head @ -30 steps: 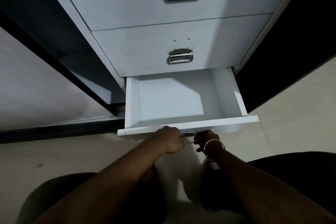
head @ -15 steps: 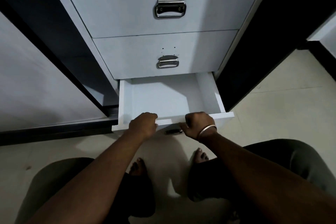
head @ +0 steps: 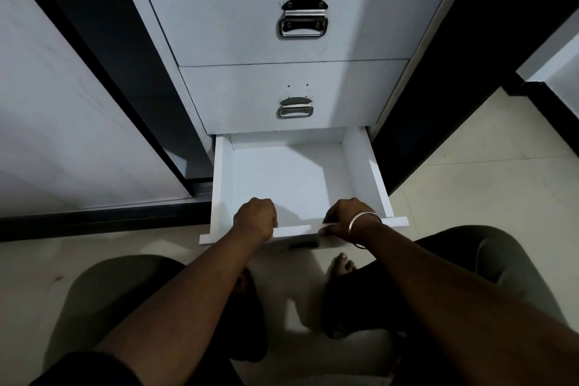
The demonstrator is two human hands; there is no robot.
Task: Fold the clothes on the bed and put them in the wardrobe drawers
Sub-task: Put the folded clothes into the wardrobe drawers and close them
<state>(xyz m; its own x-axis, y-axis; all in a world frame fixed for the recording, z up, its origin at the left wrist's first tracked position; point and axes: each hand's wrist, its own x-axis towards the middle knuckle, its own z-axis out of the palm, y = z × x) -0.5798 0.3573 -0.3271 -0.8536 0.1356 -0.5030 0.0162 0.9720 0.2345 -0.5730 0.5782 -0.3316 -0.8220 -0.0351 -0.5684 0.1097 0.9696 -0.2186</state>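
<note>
The bottom white wardrobe drawer (head: 360, 163) is pulled out over the floor, and nothing lies inside it. My left hand (head: 255, 218) grips the top edge of its front panel left of centre, fingers curled over the rim. My right hand (head: 347, 218), with a metal bangle on the wrist, grips the same edge to the right. The drawer's metal handle (head: 303, 246) shows just below the front panel between my hands. No clothes are in view.
Two shut drawers sit above, the middle one (head: 238, 97) and the upper one (head: 225, 9), each with a metal handle. A white sliding door (head: 62, 122) stands at the left, dark gaps on both sides. My knees and bare feet are on the pale floor (head: 470, 185).
Both hands moved from the handle under the front panel up onto the panel's top edge. The drawer has come further out.
</note>
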